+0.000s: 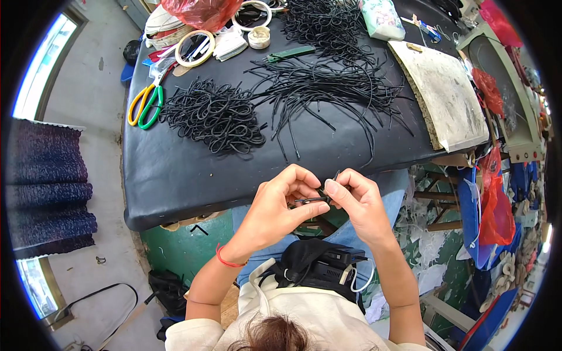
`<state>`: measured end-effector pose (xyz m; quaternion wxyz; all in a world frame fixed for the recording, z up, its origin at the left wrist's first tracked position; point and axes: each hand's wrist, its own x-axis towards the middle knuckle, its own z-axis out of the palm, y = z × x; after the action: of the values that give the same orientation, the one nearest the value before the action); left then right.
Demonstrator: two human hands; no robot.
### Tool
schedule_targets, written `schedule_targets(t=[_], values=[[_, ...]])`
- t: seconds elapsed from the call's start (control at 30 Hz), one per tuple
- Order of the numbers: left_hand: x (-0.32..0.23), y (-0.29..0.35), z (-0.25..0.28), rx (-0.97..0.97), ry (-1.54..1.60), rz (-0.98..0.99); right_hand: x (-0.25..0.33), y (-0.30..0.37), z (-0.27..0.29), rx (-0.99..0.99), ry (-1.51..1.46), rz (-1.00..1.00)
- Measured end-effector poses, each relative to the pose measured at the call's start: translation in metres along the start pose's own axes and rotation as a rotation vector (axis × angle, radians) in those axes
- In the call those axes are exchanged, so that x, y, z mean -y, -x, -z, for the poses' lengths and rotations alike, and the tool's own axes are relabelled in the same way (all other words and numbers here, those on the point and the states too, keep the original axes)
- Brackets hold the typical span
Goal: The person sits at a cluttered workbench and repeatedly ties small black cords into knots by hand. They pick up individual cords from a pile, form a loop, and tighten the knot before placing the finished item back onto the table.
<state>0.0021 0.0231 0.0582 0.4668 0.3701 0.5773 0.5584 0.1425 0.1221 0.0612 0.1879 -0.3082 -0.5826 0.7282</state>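
Just off the near edge of the table, above my lap, my left hand and my right hand meet with fingertips close together. Between them is a thin black cord, pinched by both; part of it is hidden behind the fingers. A short end pokes up beside my right fingers. On the table beyond lies a spread bundle of loose, straight black cords. Left of it sits a heap of looped black cords. Another tangled black heap is farther back.
Scissors with yellow and green handles lie at the black table's left side. Tape rolls, a small round tub and a green strip are behind. A worn board covers the right side; red bags hang beyond.
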Motion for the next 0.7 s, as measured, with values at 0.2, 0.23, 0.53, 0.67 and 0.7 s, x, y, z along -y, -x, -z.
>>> schedule_targets(t=[0.2, 0.23, 0.53, 0.67, 0.7], values=[[0.012, 0.005, -0.014, -0.054, 0.631, 0.321, -0.013, 0.000, -0.009, -0.230, 0.083, 0.268], [0.013, 0.006, -0.018, -0.037, 0.725, 0.411, -0.013, 0.000, -0.009, -0.253, 0.193, 0.335], [0.012, 0.009, -0.013, -0.053, 0.575, 0.240, -0.004, -0.001, -0.006, -0.245, 0.666, 0.790], [0.015, 0.009, -0.018, -0.144, 0.309, 0.007, -0.005, -0.001, -0.009, -0.238, 0.593, 0.619], [0.014, 0.009, -0.020, -0.184, 0.264, -0.029, -0.003, 0.001, -0.011, -0.255, 0.523, 0.482]])
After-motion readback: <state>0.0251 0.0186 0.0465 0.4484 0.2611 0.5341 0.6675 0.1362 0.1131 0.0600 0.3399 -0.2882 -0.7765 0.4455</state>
